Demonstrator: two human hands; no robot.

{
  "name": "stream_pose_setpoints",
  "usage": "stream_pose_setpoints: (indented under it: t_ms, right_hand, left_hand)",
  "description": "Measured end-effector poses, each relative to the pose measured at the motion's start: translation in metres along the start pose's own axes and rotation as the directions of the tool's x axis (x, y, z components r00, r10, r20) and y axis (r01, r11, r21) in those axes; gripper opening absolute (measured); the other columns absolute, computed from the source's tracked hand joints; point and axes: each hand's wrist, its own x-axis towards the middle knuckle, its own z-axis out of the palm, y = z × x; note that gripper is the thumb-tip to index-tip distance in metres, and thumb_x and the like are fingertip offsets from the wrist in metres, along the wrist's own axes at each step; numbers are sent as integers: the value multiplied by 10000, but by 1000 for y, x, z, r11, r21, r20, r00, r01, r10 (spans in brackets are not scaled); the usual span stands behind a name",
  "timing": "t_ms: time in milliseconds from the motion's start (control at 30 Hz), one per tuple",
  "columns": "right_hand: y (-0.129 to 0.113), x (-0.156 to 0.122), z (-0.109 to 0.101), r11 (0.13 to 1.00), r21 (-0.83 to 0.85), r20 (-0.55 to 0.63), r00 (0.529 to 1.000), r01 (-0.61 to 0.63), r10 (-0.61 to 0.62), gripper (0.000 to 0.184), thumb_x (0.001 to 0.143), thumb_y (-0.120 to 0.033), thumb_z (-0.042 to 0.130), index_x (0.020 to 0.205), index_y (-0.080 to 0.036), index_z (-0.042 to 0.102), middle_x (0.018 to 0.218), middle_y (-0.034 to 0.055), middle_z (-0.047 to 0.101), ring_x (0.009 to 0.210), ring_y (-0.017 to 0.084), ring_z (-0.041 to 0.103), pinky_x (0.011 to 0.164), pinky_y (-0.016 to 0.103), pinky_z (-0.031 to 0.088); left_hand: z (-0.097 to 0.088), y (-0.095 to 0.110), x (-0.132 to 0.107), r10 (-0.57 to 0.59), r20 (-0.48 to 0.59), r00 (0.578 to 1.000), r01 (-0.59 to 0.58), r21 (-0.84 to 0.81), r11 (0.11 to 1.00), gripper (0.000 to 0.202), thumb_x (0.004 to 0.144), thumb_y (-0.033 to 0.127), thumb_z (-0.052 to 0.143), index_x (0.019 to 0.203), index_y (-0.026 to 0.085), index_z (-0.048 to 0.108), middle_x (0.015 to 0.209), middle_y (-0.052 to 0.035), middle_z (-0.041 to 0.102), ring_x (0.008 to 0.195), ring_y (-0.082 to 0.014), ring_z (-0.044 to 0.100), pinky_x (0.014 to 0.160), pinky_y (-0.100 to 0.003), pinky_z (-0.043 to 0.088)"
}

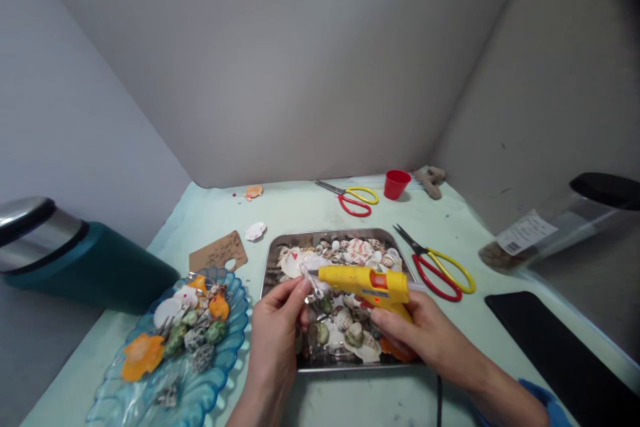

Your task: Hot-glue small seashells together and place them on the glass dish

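My right hand (pixel 425 328) is wrapped round the handle of a yellow hot glue gun (pixel 353 277), its nozzle pointing left and a small red light showing on its body. At the nozzle's tip, my left hand (pixel 281 310) is closed in a pinch on a small, pale, shiny piece (pixel 311 275) whose kind I cannot make out. Both hands are over a metal tray (pixel 360 367) filled with shells (pixel 344 318). A white scallop shell (pixel 291 263) with a red mark lies in the tray, just beyond my left fingertips.
At left, a blue scalloped dish (pixel 233 353) holds shells beside a teal bottle (pixel 120 267). Scissors (pixel 435 273) lie right of the tray, more scissors (pixel 350 197) behind it, near a red cup (pixel 397 184). A clear jar (pixel 555 227) and black phone-like slab (pixel 555 347) are at right.
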Motion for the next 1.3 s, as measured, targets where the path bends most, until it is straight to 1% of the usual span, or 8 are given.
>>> stream_pose_setpoints:
  t_ms: [167, 300, 400, 567, 733, 1033, 1167, 1300]
  right_hand:
    - [1, -2, 0, 1000, -6, 22, 1000, -13, 13, 385, 793, -485, 606, 875, -110, 576, 538, -61, 406, 473, 59, 303, 416, 197, 232]
    - [1, -1, -1, 1000, -11, 32, 999, 2, -2, 369, 810, -448, 603, 956, -110, 575, 578, -49, 436, 493, 64, 320, 428, 197, 248]
    - [0, -1, -1, 1000, -10, 44, 999, 2, -2, 358, 820, -434, 595, 990, -121, 563, 547, -61, 419, 476, 65, 310, 416, 196, 240]
    - [0, -2, -1, 999, -24, 56, 998, 22, -20, 261, 828, -409, 592, 838, -152, 552, 531, -66, 399, 461, 61, 295, 399, 190, 224]
    - [2, 0, 0, 999, -18, 87, 995, 48, -46, 236, 831, -389, 591, 800, -159, 547, 551, -62, 409, 465, 59, 295, 409, 183, 243]
    - [3, -2, -1, 998, -33, 76, 995, 60, -58, 230, 835, -381, 589, 830, -152, 570, 563, -51, 424, 474, 66, 325, 413, 184, 262]
    - [2, -3, -2, 997, -55, 60, 997, 54, -51, 253, 828, -391, 598, 868, -143, 580, 609, -36, 454, 516, 75, 361, 452, 187, 306]
    - [3, -3, -2, 997, -63, 46, 998, 47, -44, 317, 826, -408, 599, 973, -128, 588, 691, -9, 506, 577, 89, 410, 509, 198, 355]
  left_hand:
    - [-1, -1, 1, 7, -25, 1000, -8, -22, 1000, 339, 607, 386, 772, 803, 121, 694, 370, 79, 441, 352, -25, 334, 359, -134, 235]
    - [0, 0, 0, 26, -45, 999, -27, -37, 999, 335, 616, 380, 770, 820, 125, 691, 386, 79, 449, 356, -26, 342, 357, -129, 243]
    - [-1, 0, 0, 28, -59, 998, -30, -32, 999, 342, 621, 383, 767, 830, 125, 690, 394, 76, 458, 358, -27, 349, 355, -128, 243]
    - [-2, 1, 0, 47, -82, 996, -51, -50, 997, 323, 628, 363, 769, 827, 122, 685, 409, 70, 470, 386, -30, 380, 384, -124, 276]
    - [-4, 1, 1, 45, -89, 995, -50, -56, 997, 322, 660, 381, 745, 847, 127, 679, 406, 74, 457, 379, -32, 365, 370, -126, 248]
    - [-1, 4, -1, 35, -97, 995, -43, -76, 996, 307, 639, 373, 760, 807, 127, 688, 391, 75, 441, 385, -30, 341, 378, -125, 235]
    - [-3, 3, 0, 38, -86, 996, -45, -80, 996, 304, 636, 368, 762, 806, 126, 694, 393, 74, 438, 393, -31, 343, 388, -126, 237]
    - [-4, 1, 2, 27, -75, 997, -32, -65, 997, 290, 643, 359, 760, 809, 128, 699, 392, 73, 440, 389, -28, 335, 389, -126, 228]
